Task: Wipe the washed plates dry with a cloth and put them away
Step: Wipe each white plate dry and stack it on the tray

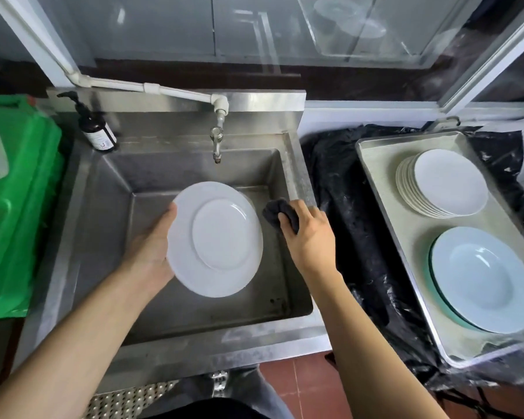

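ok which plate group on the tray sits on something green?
The large deep plate at the near end of the tray: a green rim shows under its left edge. The far stack of small plates is all white.

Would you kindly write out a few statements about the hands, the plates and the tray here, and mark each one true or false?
1. The left hand holds a white plate above the sink. True.
2. The right hand is empty. False: it grips a dark cloth.
3. The cloth is pressed flat on the middle of the held plate. False: it sits just off the plate's right edge.
4. The metal tray on the right holds a stack of small plates and, nearer the person, wide deep plates. True.
5. Water is pouring from the tap. False: no stream shows.
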The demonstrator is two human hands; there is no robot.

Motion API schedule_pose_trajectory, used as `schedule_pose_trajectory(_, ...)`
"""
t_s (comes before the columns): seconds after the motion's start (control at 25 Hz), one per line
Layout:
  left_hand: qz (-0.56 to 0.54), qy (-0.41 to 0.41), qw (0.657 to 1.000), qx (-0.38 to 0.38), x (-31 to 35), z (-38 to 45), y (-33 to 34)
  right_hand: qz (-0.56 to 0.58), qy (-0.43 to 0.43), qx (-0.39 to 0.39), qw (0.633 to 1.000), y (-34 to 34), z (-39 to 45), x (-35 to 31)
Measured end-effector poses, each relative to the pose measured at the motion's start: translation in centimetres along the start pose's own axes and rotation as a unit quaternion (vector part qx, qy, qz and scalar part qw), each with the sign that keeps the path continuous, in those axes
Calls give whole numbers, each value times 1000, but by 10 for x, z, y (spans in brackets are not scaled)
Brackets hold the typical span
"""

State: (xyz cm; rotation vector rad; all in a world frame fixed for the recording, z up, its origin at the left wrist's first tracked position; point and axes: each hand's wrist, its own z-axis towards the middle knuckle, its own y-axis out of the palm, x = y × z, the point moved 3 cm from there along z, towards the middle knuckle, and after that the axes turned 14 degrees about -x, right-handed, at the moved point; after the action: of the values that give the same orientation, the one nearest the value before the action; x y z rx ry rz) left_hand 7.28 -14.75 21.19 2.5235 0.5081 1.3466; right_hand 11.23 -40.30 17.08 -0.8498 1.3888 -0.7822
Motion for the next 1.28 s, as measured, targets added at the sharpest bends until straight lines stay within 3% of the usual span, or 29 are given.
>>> schedule_pose_trajectory(0.16,19,-8,999,32,-14,12,6,-109,10,2,994,12,1,52)
schedule_pose_trajectory(0.28,48,0,997,65,-22,18,6,-162,98,-182,965,52,-9,90)
schedule_pose_trajectory(0.36,56,8,996,70,-24,23,9,-171,127,-244,946,69,-19,109)
schedule_pose_trajectory(0.56,137,87,984,77,-25,28,31,-84,106,-185,973,47,-12,86)
schedule_pose_trajectory(0.68,313,182,931,42,-21,24,48,150,88,-104,979,19,-2,42)
schedule_pose_trajectory(0.84,497,229,837,-19,-18,18,58,361,96,-106,922,-11,20,-23)
schedule_pose_trajectory(1.04,633,222,739,-63,-30,7,73,373,185,-164,894,-13,27,-28)
schedule_pose_trajectory(1.16,657,234,708,-108,-35,3,73,393,241,-197,866,-8,18,-17)
schedule_pose_trajectory(1.28,660,235,700,-137,-37,2,63,370,236,-189,878,-5,9,-20)
